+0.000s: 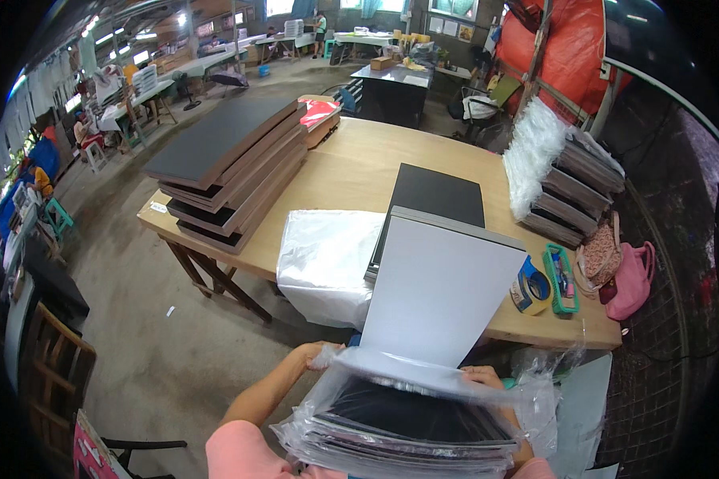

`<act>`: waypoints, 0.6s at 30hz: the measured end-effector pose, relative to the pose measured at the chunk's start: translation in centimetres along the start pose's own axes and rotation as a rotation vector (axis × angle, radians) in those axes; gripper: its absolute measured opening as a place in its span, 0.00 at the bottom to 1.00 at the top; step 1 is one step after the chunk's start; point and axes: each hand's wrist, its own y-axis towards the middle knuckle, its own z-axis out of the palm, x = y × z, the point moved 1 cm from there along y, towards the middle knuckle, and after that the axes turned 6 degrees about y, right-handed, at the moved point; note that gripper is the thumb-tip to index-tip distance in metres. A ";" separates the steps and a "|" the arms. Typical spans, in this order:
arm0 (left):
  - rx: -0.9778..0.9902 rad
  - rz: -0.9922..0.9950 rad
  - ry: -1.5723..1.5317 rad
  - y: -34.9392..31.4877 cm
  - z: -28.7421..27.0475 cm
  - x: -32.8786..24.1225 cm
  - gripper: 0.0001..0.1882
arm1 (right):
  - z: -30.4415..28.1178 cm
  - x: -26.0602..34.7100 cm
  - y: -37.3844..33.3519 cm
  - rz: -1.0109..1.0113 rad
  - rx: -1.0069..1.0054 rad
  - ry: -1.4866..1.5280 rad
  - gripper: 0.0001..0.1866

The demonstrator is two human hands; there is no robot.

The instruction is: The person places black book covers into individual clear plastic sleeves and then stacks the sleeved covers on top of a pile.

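Note:
A stack of dark, thin boards [407, 411] lies close to my body, covered by a clear plastic bag [335, 427]. My left hand [321, 356] is closed on the left side of the bag's far edge. Fingers curled, my right hand [482, 375] grips that same edge on the right. Just beyond the hands, a stack of boards with a white top face [447, 287] slants up onto the table; the bag's edge overlaps its near end. Under it shows a black board [439, 191]. White plastic sheeting [327, 255] hangs over the table's front edge, left of the white board.
The wooden table [367, 148] carries a tall stack of dark boards [232, 160] at left and plastic-wrapped stacks [563, 184] at right. Tape rolls [531, 287], a green basket [561, 279] and a pink bag [633, 279] sit near the right edge. A wooden chair [56, 359] stands lower left.

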 end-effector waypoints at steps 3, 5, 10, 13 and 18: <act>-0.164 0.057 0.114 0.9 2.0 1.1 0.09 | -4.5 -7.9 1.4 -0.267 -0.090 -0.242 0.12; -0.405 0.145 0.495 -0.7 7.4 -2.4 0.08 | -8.0 -11.8 1.7 -0.372 -0.247 -0.368 0.10; -1.145 1.193 1.132 -8.3 12.8 -9.4 0.15 | -6.1 -10.9 3.7 -0.873 0.002 -0.576 0.18; -0.981 1.546 1.543 -10.3 16.1 -15.5 0.18 | -7.4 -9.2 2.3 -0.454 -0.118 -0.652 0.17; -0.644 1.068 1.427 -9.0 9.2 -22.6 0.12 | -0.8 6.8 -0.7 -0.048 -0.009 -0.888 0.15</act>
